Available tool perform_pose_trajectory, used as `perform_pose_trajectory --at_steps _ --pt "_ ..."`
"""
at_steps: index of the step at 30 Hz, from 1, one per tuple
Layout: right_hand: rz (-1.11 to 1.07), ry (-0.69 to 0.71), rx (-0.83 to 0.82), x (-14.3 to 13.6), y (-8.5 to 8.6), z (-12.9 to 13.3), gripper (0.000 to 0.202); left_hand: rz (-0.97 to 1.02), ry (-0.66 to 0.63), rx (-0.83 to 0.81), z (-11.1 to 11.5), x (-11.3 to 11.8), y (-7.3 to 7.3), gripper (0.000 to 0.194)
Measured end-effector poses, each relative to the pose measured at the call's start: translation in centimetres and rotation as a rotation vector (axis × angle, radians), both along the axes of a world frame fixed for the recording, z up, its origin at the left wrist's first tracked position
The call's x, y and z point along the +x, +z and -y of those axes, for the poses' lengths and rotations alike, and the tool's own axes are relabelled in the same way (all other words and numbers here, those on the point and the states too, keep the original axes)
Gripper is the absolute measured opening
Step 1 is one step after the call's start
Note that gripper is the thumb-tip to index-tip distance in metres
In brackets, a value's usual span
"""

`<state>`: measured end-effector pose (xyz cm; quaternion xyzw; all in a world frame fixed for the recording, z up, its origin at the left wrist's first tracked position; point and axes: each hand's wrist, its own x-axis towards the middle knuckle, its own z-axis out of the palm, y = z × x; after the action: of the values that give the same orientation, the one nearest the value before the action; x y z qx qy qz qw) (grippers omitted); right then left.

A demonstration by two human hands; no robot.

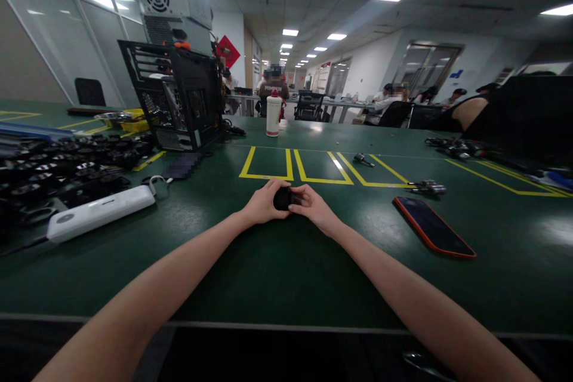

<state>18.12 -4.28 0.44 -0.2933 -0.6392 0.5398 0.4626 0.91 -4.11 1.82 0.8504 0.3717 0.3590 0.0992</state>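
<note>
Both my hands meet over the middle of the green table [286,274], just in front of the yellow tape outlines. My left hand [267,202] is curled round a small dark round object [282,199], its thumb and fingers on either side. On the object's right side, the fingers of my right hand [311,206] are pinched together at its edge; a small blurred part shows between them, too unclear to name. The underside of the dark object is hidden.
A phone with an orange edge [434,227] and metal parts [427,187] lie to the right. A white power strip [101,213], black cables and an open computer case [179,95] stand left. A white cup [273,115] is behind; people sit farther back.
</note>
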Motion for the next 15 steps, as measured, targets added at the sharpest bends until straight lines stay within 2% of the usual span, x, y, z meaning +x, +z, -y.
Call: perform_pose_trajectory --at_steps 7,15 --pt "0.083 -0.142 0.002 -0.22 -0.14 -0.11 0.024 -0.008 0.007 -0.007 -0.14 -0.01 0.00 0.055" --pt "0.076 -0.096 0.042 -0.10 0.13 0.06 0.029 0.006 -0.005 -0.013 -0.06 -0.04 0.05 0.054"
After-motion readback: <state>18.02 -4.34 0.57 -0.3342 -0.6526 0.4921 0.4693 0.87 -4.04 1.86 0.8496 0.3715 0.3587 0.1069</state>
